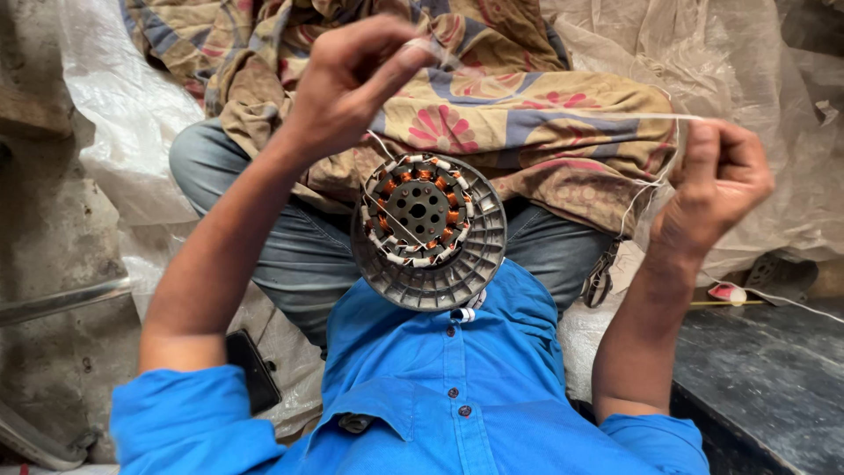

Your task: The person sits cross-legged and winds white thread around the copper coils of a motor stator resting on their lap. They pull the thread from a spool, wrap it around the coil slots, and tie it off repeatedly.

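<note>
The stator (428,230) rests on the person's lap, against the blue shirt (440,387), its copper coils (418,209) ringing the hub; the left hand (352,79) is raised above it, fingers pinched shut on a white thread (527,113); the right hand (716,185) is closed in a loose fist on the same thread, pulled taut between them; one end runs down to the coils. White ties already show around most of the ring, so lacing seems well along; the current knot looks unfinished.
</note>
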